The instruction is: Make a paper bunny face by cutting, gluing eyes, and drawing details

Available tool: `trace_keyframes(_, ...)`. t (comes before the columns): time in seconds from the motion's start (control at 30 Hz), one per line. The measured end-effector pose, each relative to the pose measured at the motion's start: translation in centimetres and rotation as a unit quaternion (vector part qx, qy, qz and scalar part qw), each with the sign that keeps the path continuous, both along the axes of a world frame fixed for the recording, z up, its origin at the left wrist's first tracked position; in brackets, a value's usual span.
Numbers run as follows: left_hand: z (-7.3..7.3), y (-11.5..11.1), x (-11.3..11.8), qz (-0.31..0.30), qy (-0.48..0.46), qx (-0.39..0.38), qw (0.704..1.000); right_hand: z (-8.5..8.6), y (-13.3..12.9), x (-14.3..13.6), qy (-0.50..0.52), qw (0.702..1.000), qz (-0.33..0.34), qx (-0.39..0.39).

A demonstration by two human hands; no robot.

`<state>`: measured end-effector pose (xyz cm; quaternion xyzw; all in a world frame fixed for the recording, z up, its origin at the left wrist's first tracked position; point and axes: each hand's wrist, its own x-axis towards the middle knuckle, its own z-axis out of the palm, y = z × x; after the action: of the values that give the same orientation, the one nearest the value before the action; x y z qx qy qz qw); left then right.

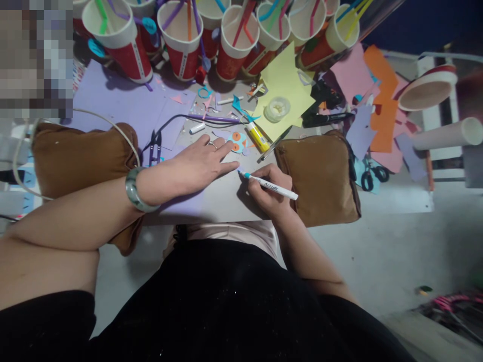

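My right hand [272, 191] grips a white acrylic marker [277, 188] with a blue collar, its tip pointing left and down at the table. The tip is close to the forefinger of my left hand [199, 163], which lies palm down with its fingers stretched out on the grey tabletop [222, 203]. Whether a small paper piece lies beneath that fingertip, I cannot tell. Just beyond the fingers is a light blue paper cutout [237, 143] with orange round eyes. A yellow glue stick [258, 137] and a dark pen [275, 144] lie right of it.
Red-and-white paper cups [183, 55] with colourful straws line the back. Brown cushions [320, 178] flank both sides. Purple paper [113, 95], yellow paper [285, 90] and orange scraps [383, 120] cover the table. Snips [154, 148] are at left, black-handled scissors [373, 176] at right.
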<state>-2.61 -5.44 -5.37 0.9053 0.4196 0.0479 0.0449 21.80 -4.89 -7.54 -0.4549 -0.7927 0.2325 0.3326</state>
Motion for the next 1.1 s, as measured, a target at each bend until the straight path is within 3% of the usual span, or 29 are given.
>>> trace_keyframes(0.6,0.42,-0.16,0.38,0.006,0.036,-0.001,0.999,-0.58,0.03,0.28,0.013,0.999,-0.004,0.044)
trace_keyframes(1.1,0.20,0.08,0.21,0.002,0.017,-0.010,1.000,-0.21,-0.02,0.00,0.030,0.997,-0.055,0.034)
